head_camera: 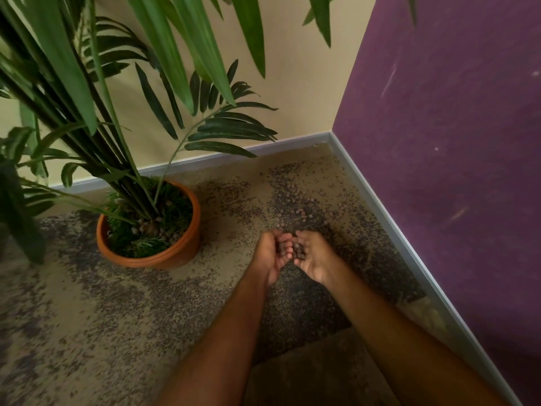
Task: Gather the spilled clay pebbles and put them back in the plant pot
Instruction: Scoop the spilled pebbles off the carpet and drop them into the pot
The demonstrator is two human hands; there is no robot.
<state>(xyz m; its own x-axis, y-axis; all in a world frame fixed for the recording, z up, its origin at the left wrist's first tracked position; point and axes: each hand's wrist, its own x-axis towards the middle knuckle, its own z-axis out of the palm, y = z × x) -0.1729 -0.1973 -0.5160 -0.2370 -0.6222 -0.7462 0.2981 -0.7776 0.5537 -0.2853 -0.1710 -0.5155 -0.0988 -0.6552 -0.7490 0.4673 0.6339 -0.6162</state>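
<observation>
- No text, label, brand, number or sign can be read anywhere in the head view.
- The orange plant pot (181,253) shows a plain wall, as far as the soft picture lets one judge.
- The purple wall (453,142) carries only pale scuffs, not letters.
- The cream wall (307,92) and the grey skirting board (263,148) bear no markings.

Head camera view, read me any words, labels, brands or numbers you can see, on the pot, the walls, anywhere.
None: no text shows anywhere.
The orange pot has a plain rim with no label.
The purple wall bears only pale scuff marks, not letters.
Both hands, left and right, cup pebbles, with no writing on them.
</observation>
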